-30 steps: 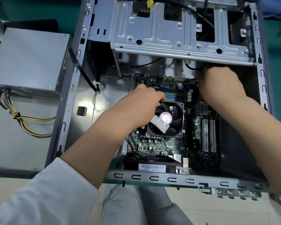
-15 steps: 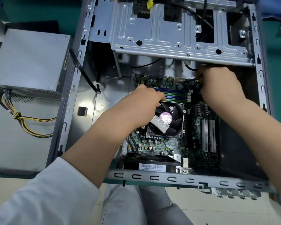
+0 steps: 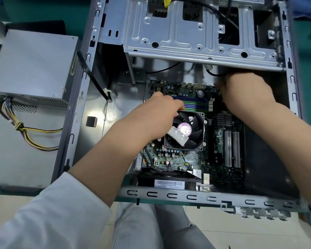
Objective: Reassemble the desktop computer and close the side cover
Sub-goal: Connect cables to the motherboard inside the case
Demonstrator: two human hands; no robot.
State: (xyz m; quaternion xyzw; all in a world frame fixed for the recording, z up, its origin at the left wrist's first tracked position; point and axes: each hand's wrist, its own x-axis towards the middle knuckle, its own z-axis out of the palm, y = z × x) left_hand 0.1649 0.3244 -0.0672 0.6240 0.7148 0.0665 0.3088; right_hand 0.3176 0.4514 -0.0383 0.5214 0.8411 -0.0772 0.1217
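Nearest the person, the grey perforated steel rim of the open desktop computer case (image 3: 169,194) lies along the edge of the green counter (image 3: 43,8), the case on its side with the side cover off; no cover can be picked out with certainty. Just past the rim sits a black rear fan with a barcode label (image 3: 169,183), then the green motherboard (image 3: 221,155) flat in the case floor. The left hand (image 3: 156,117) rests on the near-left corner of the black square processor cooler fan with a purple hub sticker (image 3: 184,131), its fingers curled over a white multi-pin plastic connector (image 3: 178,136) that lies across the blades; it appears to be holding that plug. Further in, the right hand (image 3: 244,92) reaches to the board's far edge beneath the silver stamped-metal drive cage (image 3: 196,38), where a thin black cable (image 3: 217,74) runs toward it. Its fingers are turned away and hidden, so whether they pinch the cable or a plug cannot be told. Well apart to the left, outside the case, the grey metal power supply box (image 3: 32,67) rests with its yellow and black wire bundle (image 3: 34,135) trailing loose

The step in hand looks like cabling the board. Next would likely be seating the connector squarely in its socket, then fitting the supply and closing the cover
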